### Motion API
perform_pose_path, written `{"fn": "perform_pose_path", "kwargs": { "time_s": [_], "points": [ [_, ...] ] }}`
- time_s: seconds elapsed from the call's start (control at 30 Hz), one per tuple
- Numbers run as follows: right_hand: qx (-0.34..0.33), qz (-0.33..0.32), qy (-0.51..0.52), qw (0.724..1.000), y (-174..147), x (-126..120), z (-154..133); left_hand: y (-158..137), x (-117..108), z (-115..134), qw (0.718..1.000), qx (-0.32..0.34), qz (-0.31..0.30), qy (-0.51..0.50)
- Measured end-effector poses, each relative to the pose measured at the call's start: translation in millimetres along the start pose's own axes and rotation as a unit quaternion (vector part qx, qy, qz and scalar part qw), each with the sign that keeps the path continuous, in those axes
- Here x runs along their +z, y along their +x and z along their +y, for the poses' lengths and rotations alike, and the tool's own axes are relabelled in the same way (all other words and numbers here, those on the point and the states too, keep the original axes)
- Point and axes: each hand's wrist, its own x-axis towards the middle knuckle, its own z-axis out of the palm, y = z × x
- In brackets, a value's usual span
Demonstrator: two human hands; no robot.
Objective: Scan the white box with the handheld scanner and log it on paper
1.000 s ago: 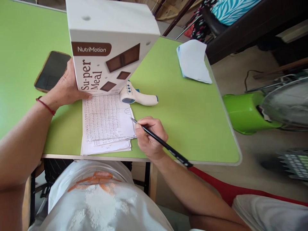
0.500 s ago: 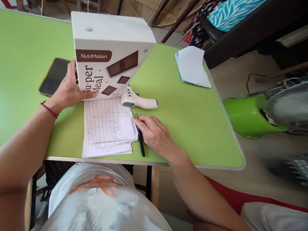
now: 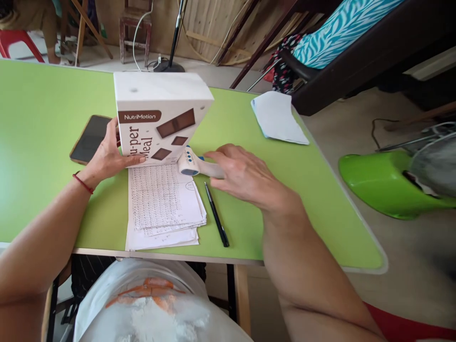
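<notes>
My left hand [image 3: 109, 154] grips the lower left edge of a white NutriMotion box [image 3: 162, 123], thumb across its front and fingers behind. The box is upright at the far edge of the handwritten papers [image 3: 160, 204]; whether it rests on the table I cannot tell. Just right of the box lies a white and blue infrared thermometer [image 3: 188, 161]. My right hand [image 3: 242, 173] closes around its handle, thumb on the near side, covering the handle's end. Below that hand, a black pen [image 3: 216, 214] lies beside the papers.
A phone [image 3: 90, 138] lies on the green table [image 3: 42, 142] behind my left hand. Folded white paper [image 3: 280, 116] sits near the table's right edge. On the floor at right is a green plastic stool or bin [image 3: 374, 185]. A person's leg [image 3: 50, 28] shows at the far left.
My right hand has moved from beside the pen up to the thermometer and taken hold of its handle. The pen's tip has swung slightly away from the papers. My left hand keeps the box; the view has shifted.
</notes>
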Motion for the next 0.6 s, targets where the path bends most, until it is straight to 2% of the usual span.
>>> {"fn": "perform_pose_path", "kwargs": {
  "time_s": [0.07,0.13,0.27,0.4,0.5,0.6],
  "points": [
    [0.017,-0.042,0.002,0.999,10,6,-1,-1,-1,1,1.0,-0.006,0.004,-0.005],
    [0.025,-0.051,0.012,0.998,14,18,-3,-1,-2,1,1.0,-0.009,0.015,-0.009],
    [0.05,-0.017,0.05,0.997,12,35,-7,-3,-1,-1,0.999,-0.021,0.033,-0.024],
    [0.081,0.033,0.127,0.988,8,24,-7,-5,-1,-2,0.996,-0.045,0.068,-0.03],
    [0.1,0.065,0.264,0.957,3,5,-13,-6,-3,6,0.99,-0.054,0.115,-0.058],
    [0.083,0.051,0.456,0.884,-8,-9,-30,-9,-6,26,0.985,-0.037,0.099,-0.133]
  ]
}}
